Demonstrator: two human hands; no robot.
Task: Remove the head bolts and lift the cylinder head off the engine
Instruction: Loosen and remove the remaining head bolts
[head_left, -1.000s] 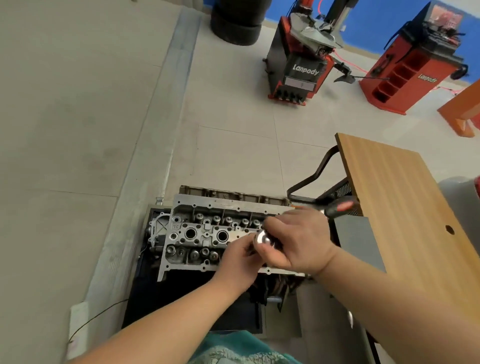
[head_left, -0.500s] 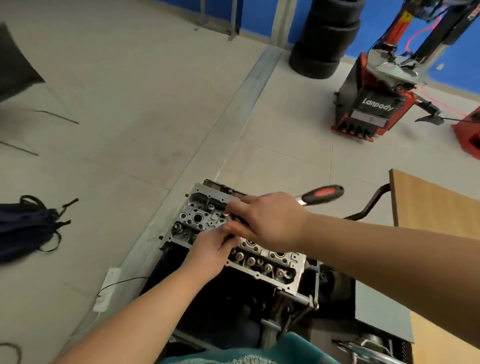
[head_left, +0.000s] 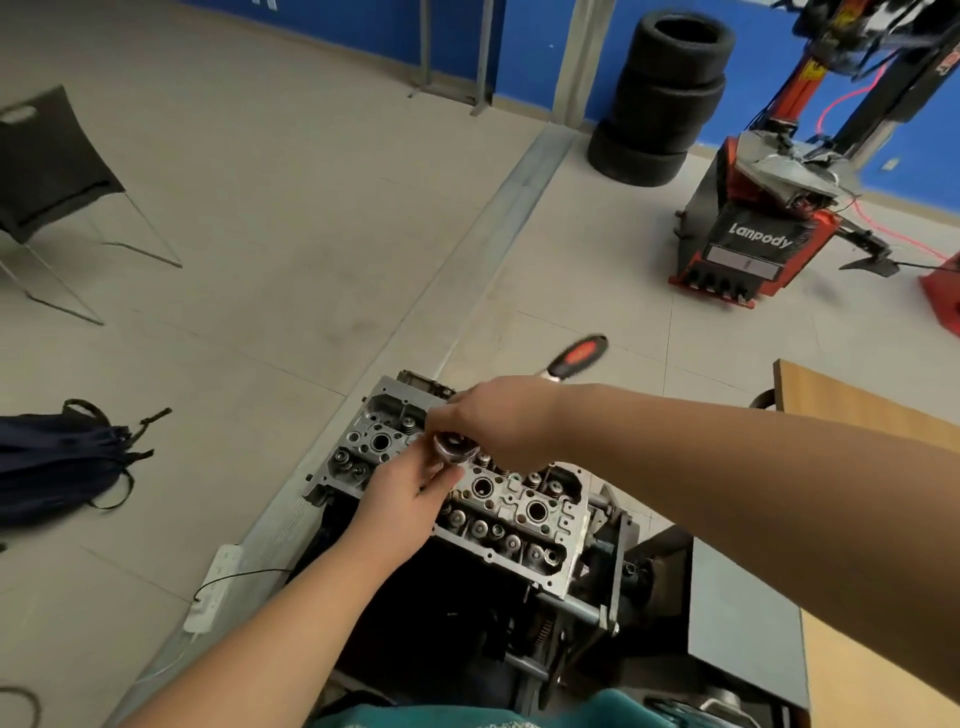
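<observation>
The grey aluminium cylinder head (head_left: 519, 512) sits on the engine in the lower middle, its valve springs and plug wells showing. My right hand (head_left: 498, 423) grips a ratchet wrench near its round head (head_left: 454, 447). The wrench's red and black handle (head_left: 579, 356) sticks out beyond my knuckles toward the far right. My left hand (head_left: 410, 491) reaches from below, its fingertips touching the underside of the ratchet head over the middle of the cylinder head. The socket and the bolt under it are hidden by my hands.
A wooden table (head_left: 862, 410) stands at the right edge. A power strip (head_left: 215, 587) lies on the floor left of the engine, and a dark bag (head_left: 62, 457) further left. A tyre stack (head_left: 665, 98), a red tyre machine (head_left: 758, 218) and a black chair (head_left: 47, 161) stand further off.
The view has swung left and the engine now sits lower and more central. The wrench handle has swung further away from me while both hands stay on the ratchet head.
</observation>
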